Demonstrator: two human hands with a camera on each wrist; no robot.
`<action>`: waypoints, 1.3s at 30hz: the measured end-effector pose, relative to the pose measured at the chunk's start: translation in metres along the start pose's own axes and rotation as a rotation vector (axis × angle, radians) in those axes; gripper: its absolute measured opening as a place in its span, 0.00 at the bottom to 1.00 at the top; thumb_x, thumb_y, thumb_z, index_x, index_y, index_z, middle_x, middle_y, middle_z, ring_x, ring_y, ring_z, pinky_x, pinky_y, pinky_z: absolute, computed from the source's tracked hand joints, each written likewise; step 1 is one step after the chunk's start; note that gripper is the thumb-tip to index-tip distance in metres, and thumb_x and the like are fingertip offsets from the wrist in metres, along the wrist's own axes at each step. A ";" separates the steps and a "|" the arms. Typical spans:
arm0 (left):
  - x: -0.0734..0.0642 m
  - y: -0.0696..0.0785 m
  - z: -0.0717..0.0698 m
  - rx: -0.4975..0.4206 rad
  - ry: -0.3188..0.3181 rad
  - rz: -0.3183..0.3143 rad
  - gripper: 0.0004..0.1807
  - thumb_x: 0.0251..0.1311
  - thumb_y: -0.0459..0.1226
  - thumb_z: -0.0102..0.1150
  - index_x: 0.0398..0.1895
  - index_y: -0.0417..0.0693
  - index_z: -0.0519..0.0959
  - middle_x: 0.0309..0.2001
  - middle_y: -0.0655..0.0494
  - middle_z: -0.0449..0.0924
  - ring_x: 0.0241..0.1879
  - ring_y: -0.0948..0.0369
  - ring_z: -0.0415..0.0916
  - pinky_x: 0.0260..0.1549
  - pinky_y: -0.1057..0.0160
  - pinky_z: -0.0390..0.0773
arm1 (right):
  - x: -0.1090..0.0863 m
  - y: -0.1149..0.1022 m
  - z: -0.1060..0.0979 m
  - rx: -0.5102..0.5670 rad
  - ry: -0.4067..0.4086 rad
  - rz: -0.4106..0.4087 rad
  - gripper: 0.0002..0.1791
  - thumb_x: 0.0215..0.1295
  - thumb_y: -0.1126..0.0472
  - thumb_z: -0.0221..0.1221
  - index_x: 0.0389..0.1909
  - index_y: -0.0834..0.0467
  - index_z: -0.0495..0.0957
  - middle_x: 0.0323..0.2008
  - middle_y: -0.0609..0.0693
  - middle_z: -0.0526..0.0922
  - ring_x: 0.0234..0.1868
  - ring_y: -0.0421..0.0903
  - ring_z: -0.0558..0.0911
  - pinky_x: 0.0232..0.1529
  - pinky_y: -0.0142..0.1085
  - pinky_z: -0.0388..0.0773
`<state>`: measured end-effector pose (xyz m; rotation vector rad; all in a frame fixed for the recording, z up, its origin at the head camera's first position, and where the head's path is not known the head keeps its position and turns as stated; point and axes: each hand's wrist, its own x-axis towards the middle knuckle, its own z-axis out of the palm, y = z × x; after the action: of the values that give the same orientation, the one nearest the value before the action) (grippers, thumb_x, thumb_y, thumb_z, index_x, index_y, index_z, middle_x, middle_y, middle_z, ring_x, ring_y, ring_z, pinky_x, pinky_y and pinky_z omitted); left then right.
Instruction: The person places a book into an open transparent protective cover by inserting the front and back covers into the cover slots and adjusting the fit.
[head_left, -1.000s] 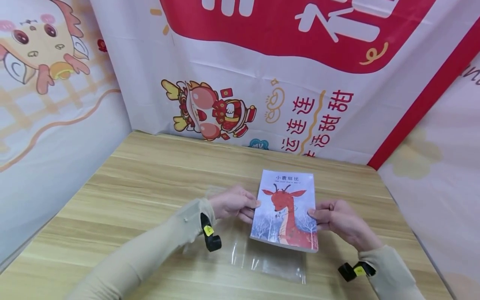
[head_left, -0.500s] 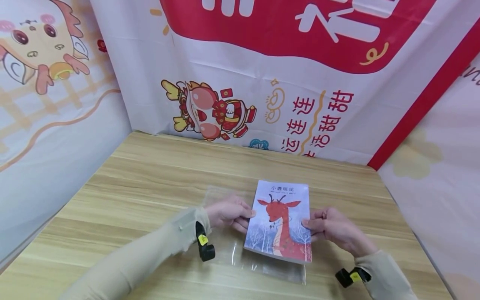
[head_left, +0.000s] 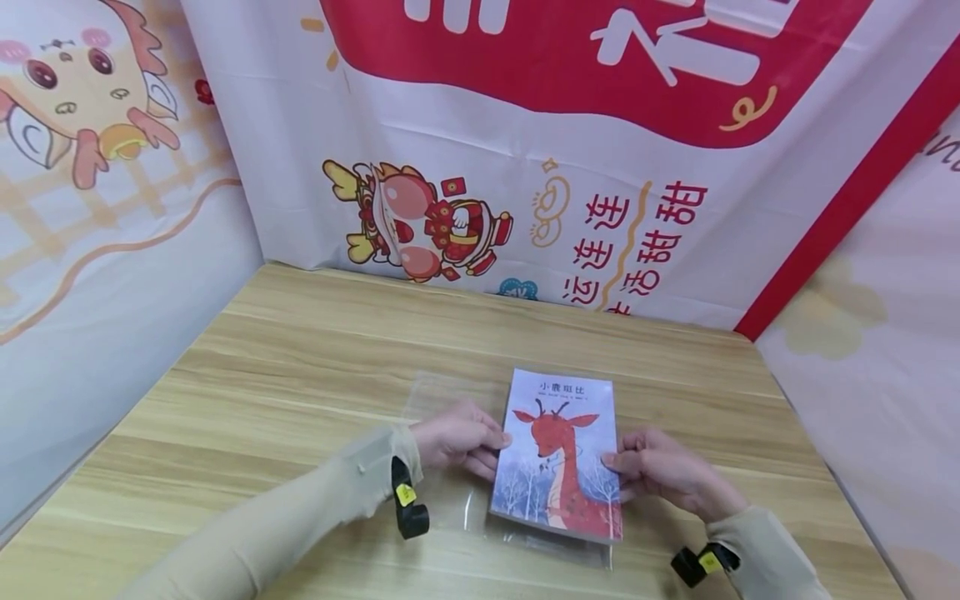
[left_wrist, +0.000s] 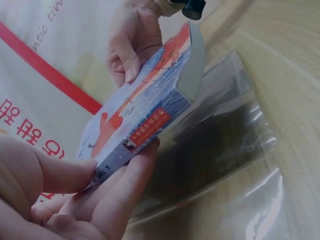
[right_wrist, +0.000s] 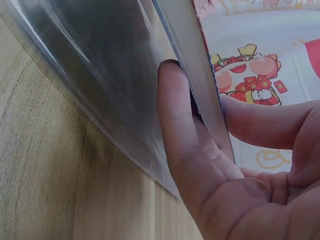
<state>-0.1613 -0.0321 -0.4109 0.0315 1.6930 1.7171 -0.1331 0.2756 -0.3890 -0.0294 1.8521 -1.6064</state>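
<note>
And here's the deer-cover paperback [head_left: 557, 467], front & centre, held up btwn both hands, just above the clear plastic sheet [head_left: 448, 504]. L hand [head_left: 459, 437] has the spine side: thumb on the front cover's edge, fingers tucked underneath, a firm pinch. R hand [head_left: 667, 473] grips the opp. edge, same style, thumb on top, fingers below, w/ the page edges showing btwn them in the R wrist view.

Cover faces up, red deer upright to the wearer, Chinese title at the far end, pale trees along the bottom. L wrist cam gives us the spine, incl. a red label [left_wrist: 150, 129] w/ white characters, & shows the book tilted, a gap btwn it & the plastic.

That sheet lies on the wood-grain table [head_left: 300, 375], shiny, creased, partly under the book & sticking out past its near edge & L side. Beige sleeves on both arms, a black wrist mount [head_left: 411, 508] w/ yellow tag on the L one. Behind: red & white banner [head_left: 585, 92], cartoon dragon [head_left: 420, 218] printed sideways.
</note>
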 end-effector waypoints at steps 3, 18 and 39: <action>-0.002 -0.001 0.000 0.003 -0.001 -0.002 0.09 0.65 0.27 0.58 0.42 0.28 0.81 0.35 0.34 0.84 0.33 0.46 0.85 0.33 0.55 0.85 | 0.001 0.002 0.001 -0.002 0.000 0.000 0.11 0.71 0.65 0.56 0.42 0.71 0.76 0.38 0.61 0.84 0.37 0.52 0.85 0.38 0.42 0.85; -0.002 -0.015 0.002 -0.025 -0.025 -0.035 0.09 0.66 0.26 0.54 0.45 0.27 0.80 0.37 0.33 0.83 0.36 0.44 0.85 0.35 0.53 0.85 | 0.003 0.003 0.010 -0.038 0.015 0.073 0.14 0.70 0.65 0.54 0.48 0.73 0.73 0.40 0.57 0.83 0.41 0.50 0.82 0.46 0.43 0.81; 0.003 -0.017 0.003 0.090 -0.014 -0.027 0.08 0.65 0.28 0.54 0.37 0.26 0.79 0.31 0.34 0.82 0.28 0.45 0.84 0.30 0.52 0.85 | 0.010 0.009 0.015 -0.106 0.187 0.083 0.11 0.70 0.64 0.54 0.42 0.70 0.77 0.32 0.55 0.81 0.33 0.47 0.79 0.37 0.39 0.81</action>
<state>-0.1537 -0.0298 -0.4266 0.0618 1.7516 1.6166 -0.1298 0.2603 -0.4022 0.1537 2.0518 -1.4956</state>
